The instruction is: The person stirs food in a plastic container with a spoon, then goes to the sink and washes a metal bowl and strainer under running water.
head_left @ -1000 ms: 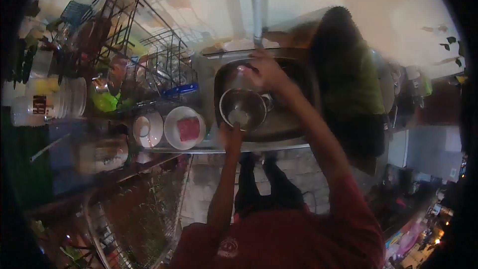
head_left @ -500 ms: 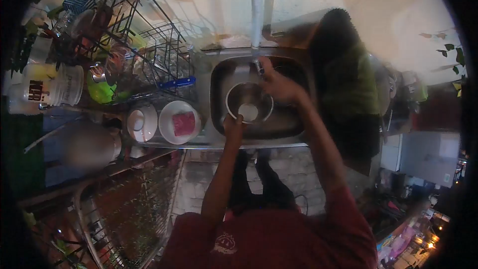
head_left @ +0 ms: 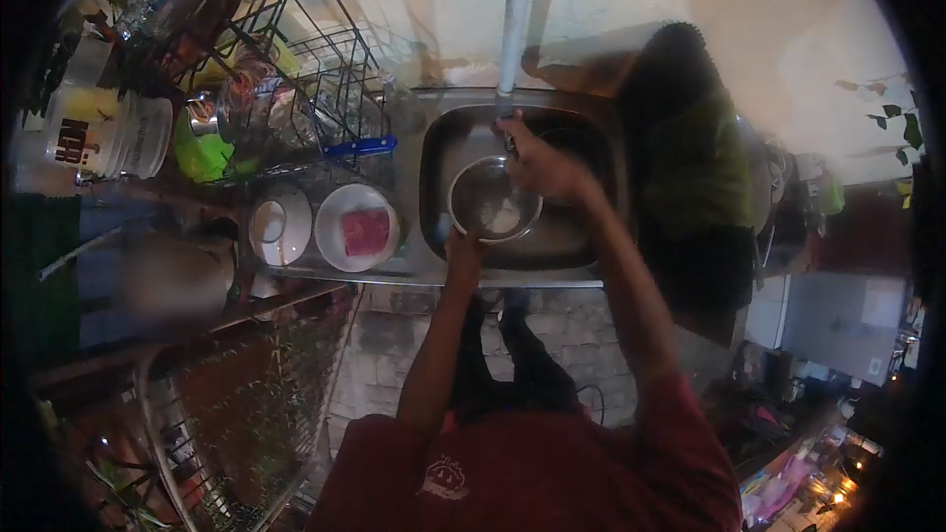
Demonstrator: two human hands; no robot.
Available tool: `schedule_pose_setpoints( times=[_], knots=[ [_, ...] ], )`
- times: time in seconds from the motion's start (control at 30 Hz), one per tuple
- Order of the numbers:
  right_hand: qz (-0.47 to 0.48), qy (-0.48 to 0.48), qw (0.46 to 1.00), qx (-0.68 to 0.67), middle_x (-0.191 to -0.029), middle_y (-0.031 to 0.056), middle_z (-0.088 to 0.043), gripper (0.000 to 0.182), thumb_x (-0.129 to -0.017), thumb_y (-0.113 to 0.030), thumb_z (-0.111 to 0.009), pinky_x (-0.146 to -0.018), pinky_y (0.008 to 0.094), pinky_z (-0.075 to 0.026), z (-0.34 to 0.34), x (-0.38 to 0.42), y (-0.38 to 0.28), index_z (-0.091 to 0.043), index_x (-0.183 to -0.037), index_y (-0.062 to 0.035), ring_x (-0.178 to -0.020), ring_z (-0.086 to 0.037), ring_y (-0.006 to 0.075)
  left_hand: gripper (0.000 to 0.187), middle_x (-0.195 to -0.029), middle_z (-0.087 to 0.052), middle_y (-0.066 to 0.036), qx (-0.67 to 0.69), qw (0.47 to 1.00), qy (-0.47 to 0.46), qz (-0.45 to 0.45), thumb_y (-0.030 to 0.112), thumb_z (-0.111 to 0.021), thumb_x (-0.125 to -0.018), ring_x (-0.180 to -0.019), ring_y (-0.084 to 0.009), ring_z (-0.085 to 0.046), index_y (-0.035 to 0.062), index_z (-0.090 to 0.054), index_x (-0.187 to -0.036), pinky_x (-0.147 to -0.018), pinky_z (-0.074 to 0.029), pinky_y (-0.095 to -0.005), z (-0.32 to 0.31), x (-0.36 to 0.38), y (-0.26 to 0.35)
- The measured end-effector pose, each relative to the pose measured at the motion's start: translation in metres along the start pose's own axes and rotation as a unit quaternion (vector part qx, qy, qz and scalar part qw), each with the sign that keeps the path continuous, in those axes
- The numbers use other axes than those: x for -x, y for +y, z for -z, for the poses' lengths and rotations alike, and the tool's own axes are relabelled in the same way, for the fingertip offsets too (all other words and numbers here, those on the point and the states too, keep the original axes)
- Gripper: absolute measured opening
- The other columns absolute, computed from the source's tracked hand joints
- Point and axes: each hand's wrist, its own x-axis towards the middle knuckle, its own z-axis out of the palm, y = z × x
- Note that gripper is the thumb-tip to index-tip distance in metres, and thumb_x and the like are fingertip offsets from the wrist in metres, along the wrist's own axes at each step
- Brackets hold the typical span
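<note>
A round metal bowl [head_left: 471,209] is held inside the sink [head_left: 430,153], below the tap. Pale, whitish contents lie in the bottom of it; what they are is too blurred to tell. My left hand [head_left: 465,248] grips the near-left rim, its thumb side against the bowl. Over the bowl's right side reaches my right hand [head_left: 544,166], its fingers closed round the tap [head_left: 509,128] at the foot of a white vertical pipe [head_left: 518,20]. Part of the tap is hidden behind those fingers.
Left of the sink stand a white bowl [head_left: 333,251] with a pink block [head_left: 366,232] in it and another white bowl [head_left: 292,248]. A black wire rack [head_left: 340,64] and a blue-handled utensil [head_left: 360,147] are behind them. Dark green cloth [head_left: 690,158] hangs at the right.
The pale contents of the bowl have changed from a smooth round patch to a smaller, uneven one. Both hands keep nearly the same places; the view has shifted slightly.
</note>
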Motion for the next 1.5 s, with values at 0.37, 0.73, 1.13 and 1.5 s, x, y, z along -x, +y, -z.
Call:
schedule_pose_setpoints(
  times=[0.37, 0.73, 1.13, 1.5],
  knots=[
    [0.058, 0.027, 0.998, -0.01, -0.16, 0.0358, -0.029, 0.064, -0.096, -0.009, -0.061, -0.127, 0.0424, -0.017, -0.027, 0.002, 0.011, -0.033, -0.153, -0.0009, -0.158, -0.014, 0.041, 0.029, -0.106, -0.066, -0.021, -0.226, 0.956, -0.073, -0.173, 0.006, -0.075, -0.079, -0.095, -0.0392, -0.064, 0.0024, -0.069, -0.107, -0.081, -0.052, -0.0499, 0.007, -0.033, -0.067],
    [0.031, 0.067, 0.995, -0.06, -0.163, 0.0353, -0.024, 0.067, -0.096, -0.009, -0.064, -0.122, 0.0387, -0.028, -0.023, 0.001, 0.036, -0.031, -0.155, -0.0057, -0.153, -0.028, 0.0334, 0.033, -0.1, -0.07, -0.021, -0.178, 0.97, 0.024, -0.166, 0.023, -0.066, -0.092, -0.088, -0.0365, -0.068, -0.0017, -0.063, -0.113, -0.083, -0.051, -0.049, 0.009, -0.025, 0.015],
    [-0.01, 0.12, 0.992, -0.05, -0.151, 0.0251, -0.047, 0.059, -0.098, -0.027, -0.07, -0.113, 0.0461, -0.042, -0.023, 0.002, -0.025, -0.046, -0.147, -0.004, -0.133, -0.053, 0.0378, 0.034, -0.112, -0.067, -0.009, 0.099, 0.995, -0.026, 0.003, 0.021, -0.066, -0.095, -0.1, -0.0202, -0.063, 0.0003, -0.062, -0.122, -0.087, -0.05, -0.0373, 0.017, -0.017, -0.004],
    [0.081, -0.022, 0.925, -0.371, -0.153, 0.0071, -0.05, 0.057, -0.092, -0.014, -0.08, -0.114, 0.0344, -0.041, 0.002, 0.01, 0.009, -0.056, -0.144, -0.0098, -0.139, -0.045, 0.0175, 0.028, -0.122, -0.061, -0.015, -0.034, 0.995, -0.057, -0.072, 0.005, -0.067, -0.088, -0.113, -0.0322, -0.062, 0.0069, -0.069, -0.116, -0.094, -0.051, -0.0458, 0.032, -0.03, -0.062]
  ],
)
